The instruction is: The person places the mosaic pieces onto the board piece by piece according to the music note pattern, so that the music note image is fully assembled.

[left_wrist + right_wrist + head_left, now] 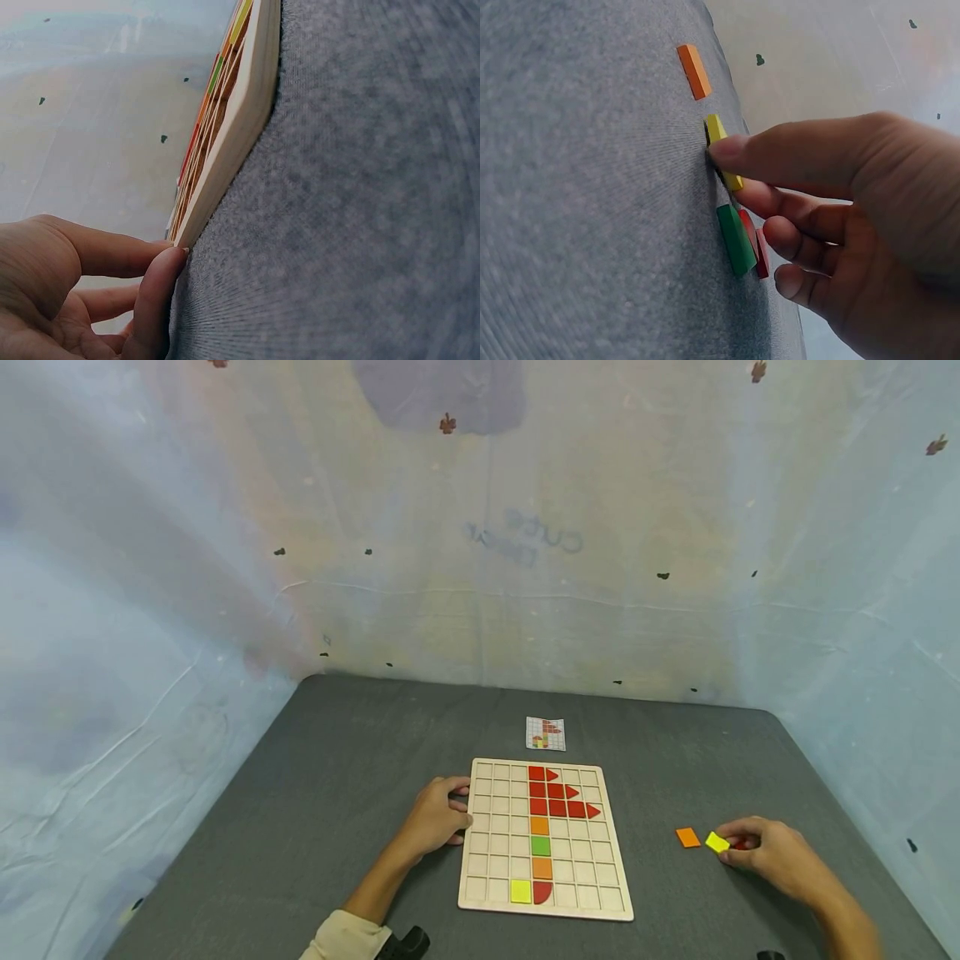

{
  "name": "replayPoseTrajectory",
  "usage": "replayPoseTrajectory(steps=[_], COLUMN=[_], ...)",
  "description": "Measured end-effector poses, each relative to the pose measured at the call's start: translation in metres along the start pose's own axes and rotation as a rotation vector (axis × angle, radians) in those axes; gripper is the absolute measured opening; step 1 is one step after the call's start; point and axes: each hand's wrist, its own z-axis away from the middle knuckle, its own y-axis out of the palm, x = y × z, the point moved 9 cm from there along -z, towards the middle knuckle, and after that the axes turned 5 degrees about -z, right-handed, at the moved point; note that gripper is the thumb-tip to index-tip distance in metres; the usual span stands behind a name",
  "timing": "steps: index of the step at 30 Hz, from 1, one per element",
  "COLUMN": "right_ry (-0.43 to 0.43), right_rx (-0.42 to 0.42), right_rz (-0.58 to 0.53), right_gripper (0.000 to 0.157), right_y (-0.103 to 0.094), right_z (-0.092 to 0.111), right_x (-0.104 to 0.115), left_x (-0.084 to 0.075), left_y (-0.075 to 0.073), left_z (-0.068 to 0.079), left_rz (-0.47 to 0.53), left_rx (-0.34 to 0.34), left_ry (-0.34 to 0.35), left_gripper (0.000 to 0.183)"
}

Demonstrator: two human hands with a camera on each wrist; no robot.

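Nearest the camera, a beige cloth sleeve (345,937) ends at a black wrist device (406,942); beyond it the left hand (437,814) pinches the left edge of a pale wooden grid board (498,842), which lies flat on a grey fabric-topped table (360,752). Off to the board's right, just beside a flat orange square tile (687,837), the right hand (772,853) grasps a bright yellow square tile (717,842) between thumb and fingertip, the gap no wider than the tile needs. From where I stand I can't tell whether it is wholly off the fabric.

The step in hand looks to be picking up that tile. Done well, I'd judge, it wants a light pinch on opposite edges, with the spare fingers kept off the dark green flat piece (736,240) and red flat pieces (763,259) close by, which a trailing finger could scatter. The left pinch need only steady the board; a tug there could jog the coloured tiles (557,808) seated in its cells.
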Motion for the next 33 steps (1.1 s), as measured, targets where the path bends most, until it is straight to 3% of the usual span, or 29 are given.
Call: replayPoseTrajectory(steps=[9, 21, 33], right_ry=[-0.040, -0.153, -0.287], right_rx=[-0.047, -0.113, -0.088], right_rz=[-0.041, 0.005, -0.066], right_gripper=[0.038, 0.031, 0.024], right_y=[-0.002, 0.010, 0.032], right_z=[0.002, -0.003, -0.008], right_x=[0.007, 0.035, 0.074], left_x=[0.002, 0.001, 0.002], left_y=[0.001, 0.001, 0.001], left_z=[-0.001, -0.002, 0.000], left_rz=[-0.003, -0.002, -0.002], left_rx=[0.006, -0.003, 0.005], left_ry=[-0.008, -0.023, -0.013], left_gripper=[0.062, 0.061, 0.062])
